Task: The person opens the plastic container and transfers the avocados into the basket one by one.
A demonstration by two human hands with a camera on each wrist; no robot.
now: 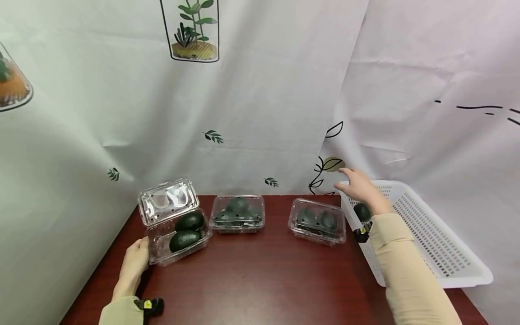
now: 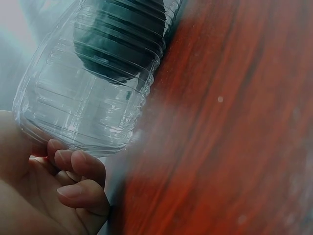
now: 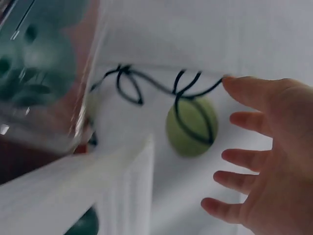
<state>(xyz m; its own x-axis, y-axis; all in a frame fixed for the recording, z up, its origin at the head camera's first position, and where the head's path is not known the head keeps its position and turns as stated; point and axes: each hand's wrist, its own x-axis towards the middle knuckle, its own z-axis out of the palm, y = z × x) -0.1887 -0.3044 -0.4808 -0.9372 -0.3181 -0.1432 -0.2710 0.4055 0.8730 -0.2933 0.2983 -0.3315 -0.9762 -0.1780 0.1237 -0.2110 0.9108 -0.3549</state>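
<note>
My left hand (image 1: 135, 261) pinches the left end of the open clear clamshell (image 1: 164, 247), fingers curled; two avocados (image 1: 185, 240) sit in its right part. My right hand (image 1: 359, 186) holds nothing, fingers spread, above the white basket (image 1: 467, 282)'s far-left corner; one avocado shows inside. Two closed clamshells (image 1: 255, 221) stand between.

Your left hand (image 1: 135, 264) is bare, and behind it, at the wrist, you wear a small black device (image 1: 155, 308) with a yellow patch (image 1: 147, 304). There too begins your left sleeve (image 1: 121, 312), pale yellow-green. Your right hand (image 1: 359, 186) is bare as well; behind it sits a similar black gadget (image 1: 359, 235) with a yellow mark (image 1: 363, 231), beside your long, creased, light beige right sleeve (image 1: 412, 275) with its seamed cuff (image 1: 391, 229)
</note>
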